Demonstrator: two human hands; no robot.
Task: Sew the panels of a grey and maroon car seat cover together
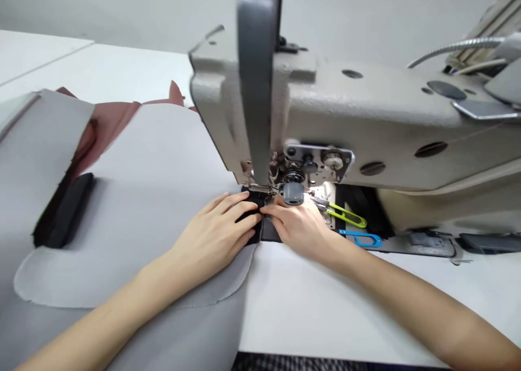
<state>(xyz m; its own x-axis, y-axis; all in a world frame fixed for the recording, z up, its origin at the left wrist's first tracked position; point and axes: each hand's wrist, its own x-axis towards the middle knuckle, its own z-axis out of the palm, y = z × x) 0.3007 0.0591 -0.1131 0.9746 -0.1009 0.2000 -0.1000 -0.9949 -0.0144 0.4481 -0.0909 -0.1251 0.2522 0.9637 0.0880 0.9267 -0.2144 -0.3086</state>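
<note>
Under the head of a large sewing machine [215, 100] lies the edge of a grey fabric piece [163, 159] with a black strip [249, 236] along it. My left hand [220, 227] rests flat on the grey fabric and the black strip, its fingers spread toward the needle area. Close by on the right, my right hand [295, 222] has its fingers bent at the fabric edge beside the presser foot. Its fingertips are partly hidden behind a grey knob [293, 193], and whether they pinch the edge is not visible.
Yellow-green thread snips [348, 215] and blue thread snips [362, 239] lie right of my right hand. A black block [73, 211] sits on the fabric at left, near reddish fabric [114, 124]. The white table [309, 306] extends in front.
</note>
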